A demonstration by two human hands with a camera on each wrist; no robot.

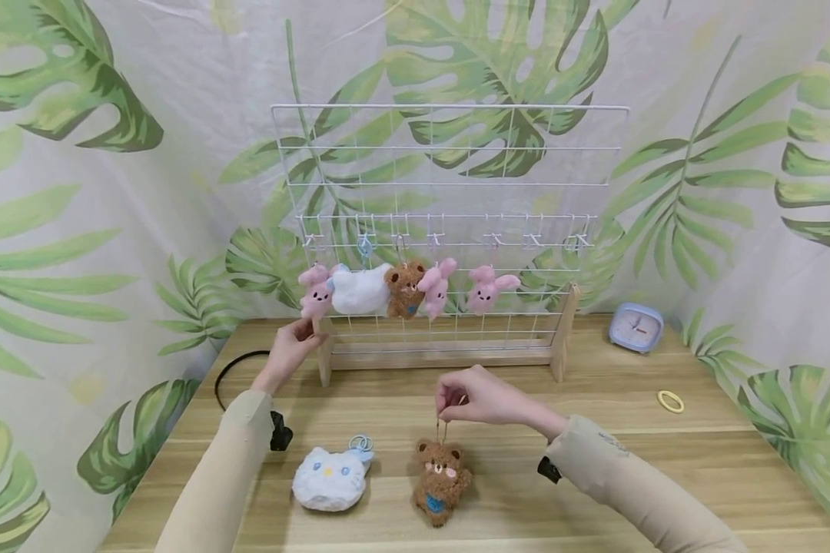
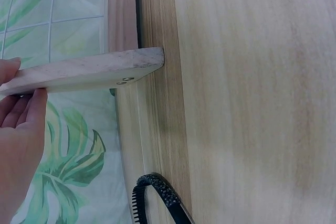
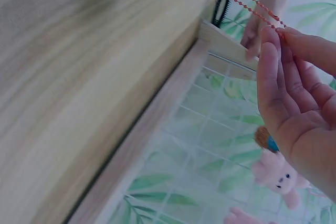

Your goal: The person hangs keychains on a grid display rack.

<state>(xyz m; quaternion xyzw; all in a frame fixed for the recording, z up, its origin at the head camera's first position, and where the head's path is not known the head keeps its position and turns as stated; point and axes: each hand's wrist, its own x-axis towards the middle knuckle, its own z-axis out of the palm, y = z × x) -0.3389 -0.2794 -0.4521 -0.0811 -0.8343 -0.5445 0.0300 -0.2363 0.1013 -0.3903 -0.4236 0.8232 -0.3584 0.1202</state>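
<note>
My right hand (image 1: 480, 395) pinches the bead chain (image 3: 272, 15) of a brown bear plush keychain (image 1: 439, 480). The bear hangs below my fingertips over the front of the table, its blue patch towards me. At the left end of a white wire grid rack (image 1: 449, 106), my left hand (image 1: 290, 349) grips the wooden side upright (image 2: 94, 69), thumb on one face and fingers on the other. Just above that hand hangs a pink bunny plush (image 1: 316, 292). A white cat plush (image 1: 328, 480) with blue rings lies on the table, left of the bear.
From the rack's hooks also hang a white plush (image 1: 360, 292), another brown bear (image 1: 404, 290) and two pink bunnies (image 1: 484, 290). A blue clock (image 1: 636, 328) and a yellow ring (image 1: 670, 401) are at the right. A black headband (image 2: 163, 188) lies at the left table edge.
</note>
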